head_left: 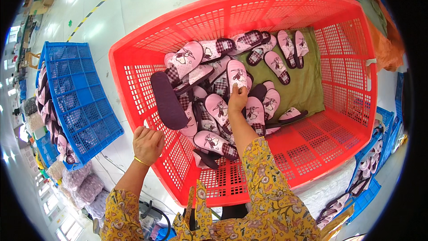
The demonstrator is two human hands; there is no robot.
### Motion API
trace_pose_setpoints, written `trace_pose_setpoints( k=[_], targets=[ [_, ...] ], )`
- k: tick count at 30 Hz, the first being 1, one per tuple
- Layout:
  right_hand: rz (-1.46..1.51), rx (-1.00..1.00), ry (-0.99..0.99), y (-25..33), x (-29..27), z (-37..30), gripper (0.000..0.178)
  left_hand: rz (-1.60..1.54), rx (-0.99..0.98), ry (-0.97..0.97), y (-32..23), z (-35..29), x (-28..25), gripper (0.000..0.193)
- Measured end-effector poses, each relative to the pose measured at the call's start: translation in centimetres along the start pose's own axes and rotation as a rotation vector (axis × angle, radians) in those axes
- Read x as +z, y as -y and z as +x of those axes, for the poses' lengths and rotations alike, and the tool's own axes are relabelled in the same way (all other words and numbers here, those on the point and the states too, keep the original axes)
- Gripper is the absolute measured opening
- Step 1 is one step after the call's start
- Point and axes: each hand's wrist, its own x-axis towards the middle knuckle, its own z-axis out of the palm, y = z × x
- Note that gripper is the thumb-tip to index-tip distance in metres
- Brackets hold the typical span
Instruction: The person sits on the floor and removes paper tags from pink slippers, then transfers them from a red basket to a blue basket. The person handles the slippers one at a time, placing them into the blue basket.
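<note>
A large red plastic crate (pixel 209 5) holds a loose heap of pink slippers with dark purple soles and checked insides. My right hand (pixel 237 98) reaches into the middle of the heap, its fingers closed on the lower end of a pink slipper (pixel 237 73) with a printed figure. By the crate's left rim is my left hand (pixel 148 145), fingers curled under; whether anything is in them is hidden. Just above it, a slipper (pixel 168 102) lies sole up across the heap's left edge. More slippers (pixel 285 48) lie at the crate's far right.
Olive cloth (pixel 310 76) lines part of the crate floor. A blue crate (pixel 84 98) with slippers stands tilted at the left, bagged bundles (pixel 84 187) below it. Blue crates (pixel 366 198) with slippers are at the lower right; orange cloth (pixel 388 44) hangs beyond the right rim.
</note>
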Motion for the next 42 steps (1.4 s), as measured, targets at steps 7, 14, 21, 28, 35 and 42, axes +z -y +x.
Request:
trace_pose_setpoints(
  k=[7,14,21,28,35,42],
  targets=[
    [-0.124,-0.251,0.06,-0.4,-1.3,3.6,0.024,0.016,0.021,-0.036,-0.3,0.3,0.5,0.012],
    [-0.323,-0.314,0.144,-1.1,-6.8,3.3,0.02,0.045,0.018,0.016,-1.1,0.7,0.1,0.011],
    [-0.242,-0.302,-0.083,-2.9,-11.9,9.8,0.019,0.093,0.027,0.051,-1.8,1.1,0.2,0.008],
    [-0.334,-0.425,-0.117,-5.0,-13.8,14.7,0.018,0.121,0.05,0.052,-2.1,1.2,0.5,0.006],
    [-0.306,-0.366,-0.089,-3.7,-11.1,16.2,0.016,0.133,0.043,0.074,-2.2,1.4,0.6,0.007],
    [-0.444,-0.604,-0.104,-7.8,-8.6,18.2,0.033,0.115,0.011,0.101,-2.1,1.4,0.5,0.007]
  ],
)
